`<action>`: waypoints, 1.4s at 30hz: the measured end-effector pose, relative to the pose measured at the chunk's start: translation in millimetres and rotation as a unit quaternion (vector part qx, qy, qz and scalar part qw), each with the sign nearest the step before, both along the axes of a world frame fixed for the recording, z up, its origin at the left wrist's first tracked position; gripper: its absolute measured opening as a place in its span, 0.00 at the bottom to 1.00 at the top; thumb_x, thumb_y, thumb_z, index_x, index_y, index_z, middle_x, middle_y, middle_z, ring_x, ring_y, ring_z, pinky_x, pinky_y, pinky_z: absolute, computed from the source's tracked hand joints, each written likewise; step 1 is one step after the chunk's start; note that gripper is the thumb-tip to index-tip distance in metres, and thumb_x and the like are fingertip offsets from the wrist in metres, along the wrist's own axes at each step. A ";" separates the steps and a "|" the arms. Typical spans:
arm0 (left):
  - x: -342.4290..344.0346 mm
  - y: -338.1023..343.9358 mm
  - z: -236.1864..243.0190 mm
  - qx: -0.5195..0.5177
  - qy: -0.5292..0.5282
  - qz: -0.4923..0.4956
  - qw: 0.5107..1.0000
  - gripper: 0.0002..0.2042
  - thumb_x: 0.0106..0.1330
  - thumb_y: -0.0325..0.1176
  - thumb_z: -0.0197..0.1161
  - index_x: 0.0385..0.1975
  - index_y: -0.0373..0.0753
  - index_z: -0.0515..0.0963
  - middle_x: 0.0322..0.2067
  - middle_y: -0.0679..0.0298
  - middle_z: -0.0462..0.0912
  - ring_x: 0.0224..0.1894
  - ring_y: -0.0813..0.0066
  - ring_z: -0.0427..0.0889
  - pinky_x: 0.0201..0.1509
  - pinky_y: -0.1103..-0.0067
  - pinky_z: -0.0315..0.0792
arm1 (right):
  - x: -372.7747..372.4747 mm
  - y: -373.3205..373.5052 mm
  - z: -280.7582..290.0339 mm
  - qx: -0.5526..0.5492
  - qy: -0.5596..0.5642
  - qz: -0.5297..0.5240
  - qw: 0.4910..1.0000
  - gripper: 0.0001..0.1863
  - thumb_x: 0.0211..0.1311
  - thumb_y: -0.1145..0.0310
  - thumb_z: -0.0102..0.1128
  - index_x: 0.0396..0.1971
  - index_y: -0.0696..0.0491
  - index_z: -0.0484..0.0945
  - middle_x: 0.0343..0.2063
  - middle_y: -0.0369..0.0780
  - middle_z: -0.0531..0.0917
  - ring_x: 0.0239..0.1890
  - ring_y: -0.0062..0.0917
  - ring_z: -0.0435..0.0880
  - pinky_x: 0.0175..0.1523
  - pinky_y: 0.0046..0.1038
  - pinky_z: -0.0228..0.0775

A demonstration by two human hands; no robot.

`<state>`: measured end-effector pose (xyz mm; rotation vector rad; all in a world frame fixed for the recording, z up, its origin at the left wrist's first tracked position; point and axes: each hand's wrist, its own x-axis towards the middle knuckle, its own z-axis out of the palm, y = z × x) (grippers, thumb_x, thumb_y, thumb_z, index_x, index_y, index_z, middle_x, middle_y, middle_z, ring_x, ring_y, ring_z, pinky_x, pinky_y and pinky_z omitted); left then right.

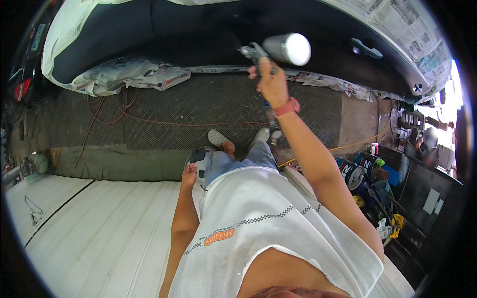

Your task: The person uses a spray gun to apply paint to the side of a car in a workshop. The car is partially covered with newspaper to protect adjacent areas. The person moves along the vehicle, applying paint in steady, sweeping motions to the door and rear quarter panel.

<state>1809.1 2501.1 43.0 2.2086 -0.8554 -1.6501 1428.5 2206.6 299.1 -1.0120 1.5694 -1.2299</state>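
Note:
My right hand (pixel 272 82), with a red watch on the wrist, is wrapped round the handle of a paint spray gun (pixel 256 51). The gun's pale cup (pixel 287 48) sticks out to the right, and its nozzle points left along a glossy black car side (pixel 198 35), apart from it as far as I can tell. A round gauge-like fitting (pixel 275 133) hangs below my wrist. Beside my left hip, my left hand (pixel 189 175) is curled closed with nothing visible in it. A dark object (pixel 198 155) lies close by it, its kind unclear.
Newspaper (pixel 397 22) and plastic sheeting (pixel 119 74) mask the car's edges. A red hose (pixel 184 122) trails over the dark textured floor mat (pixel 169 99). Paint cans (pixel 351 174) and clutter stand at right. Behind me lies a white ribbed panel (pixel 109 213).

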 end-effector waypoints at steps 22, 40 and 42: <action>-156.8 -14.1 9.8 -0.041 0.031 -0.123 0.991 0.23 0.74 0.49 0.59 0.57 0.36 0.77 0.44 0.63 0.84 0.40 0.74 0.81 0.44 0.76 0.75 | -441.1 142.2 29.3 0.020 0.153 -0.312 0.937 0.32 0.77 0.41 0.40 0.37 0.57 0.82 0.27 0.39 0.87 0.28 0.23 0.87 0.21 0.24 0.72; -116.1 -9.6 4.4 0.007 0.027 -0.104 0.994 0.22 0.74 0.42 0.61 0.59 0.33 0.75 0.48 0.58 0.85 0.46 0.73 0.82 0.53 0.77 0.75 | -282.3 73.9 56.9 0.010 0.055 -0.226 0.973 0.31 0.77 0.43 0.44 0.41 0.59 0.81 0.28 0.41 0.87 0.27 0.22 0.86 0.19 0.22 0.70; -102.4 -11.4 -0.6 -0.014 0.035 -0.096 0.995 0.23 0.74 0.44 0.61 0.60 0.33 0.75 0.49 0.59 0.85 0.46 0.72 0.83 0.53 0.76 0.75 | -234.9 65.9 53.8 0.023 0.033 -0.165 0.986 0.29 0.78 0.45 0.44 0.43 0.59 0.81 0.30 0.41 0.87 0.29 0.21 0.86 0.20 0.22 0.70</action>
